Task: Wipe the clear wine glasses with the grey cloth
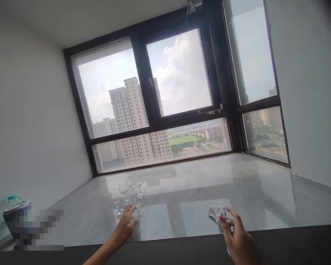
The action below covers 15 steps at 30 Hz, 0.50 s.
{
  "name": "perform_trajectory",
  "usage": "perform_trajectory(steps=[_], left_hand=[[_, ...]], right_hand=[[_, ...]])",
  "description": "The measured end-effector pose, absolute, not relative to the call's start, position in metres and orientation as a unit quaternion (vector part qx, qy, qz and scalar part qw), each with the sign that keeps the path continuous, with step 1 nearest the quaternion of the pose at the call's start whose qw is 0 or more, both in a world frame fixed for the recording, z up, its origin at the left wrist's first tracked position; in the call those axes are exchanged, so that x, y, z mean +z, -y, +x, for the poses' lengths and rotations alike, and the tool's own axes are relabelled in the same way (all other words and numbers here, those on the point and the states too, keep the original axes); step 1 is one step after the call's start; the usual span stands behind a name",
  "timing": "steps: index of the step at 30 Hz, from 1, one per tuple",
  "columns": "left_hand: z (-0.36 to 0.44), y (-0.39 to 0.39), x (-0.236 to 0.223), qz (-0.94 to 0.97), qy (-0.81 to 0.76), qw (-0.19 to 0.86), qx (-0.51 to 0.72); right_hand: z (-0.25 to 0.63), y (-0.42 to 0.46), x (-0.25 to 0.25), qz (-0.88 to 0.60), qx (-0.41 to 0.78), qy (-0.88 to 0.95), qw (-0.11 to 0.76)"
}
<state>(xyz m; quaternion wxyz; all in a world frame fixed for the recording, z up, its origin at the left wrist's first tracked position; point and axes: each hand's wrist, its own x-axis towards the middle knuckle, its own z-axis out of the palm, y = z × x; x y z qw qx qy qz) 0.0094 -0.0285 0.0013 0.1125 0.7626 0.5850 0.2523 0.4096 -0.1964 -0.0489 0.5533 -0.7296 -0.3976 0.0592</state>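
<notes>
Several clear stemmed glasses point(130, 195) stand in a cluster on a glossy marble sill point(198, 191) in front of a big window. My left hand point(126, 225) reaches to the nearest glass, fingertips touching its stem or base; the fingers curl loosely and the grip is hard to judge. My right hand point(238, 239) is at the lower right, closed on a crumpled white cloth point(219, 215) that sticks out to the left above the sill's front edge.
A dark-framed window point(154, 106) spans the back and right side, with tower blocks outside. A plastic water bottle with a green cap point(13, 201) stands at the far left beside a blurred patch. A dark ledge point(182, 248) runs along the sill's near edge.
</notes>
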Motion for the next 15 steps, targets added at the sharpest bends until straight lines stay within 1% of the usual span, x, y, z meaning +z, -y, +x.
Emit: perform_trajectory(steps=[6,10,15], left_hand=[[0.002,0.0248,-0.0055,0.756,-0.611,0.13,0.199],[0.0008,0.0215,-0.0078,0.763,-0.611,0.114,0.179],[0.0035,0.0285,-0.0058,0.797,-0.586,0.086,0.119]], right_hand=[[0.4073,0.1984,-0.047,-0.731,0.059,0.402,0.548],[0.4061,0.198,-0.0486,-0.731,0.045,0.405,0.547],[0.4075,0.1969,-0.0509,-0.728,0.045,0.415,0.543]])
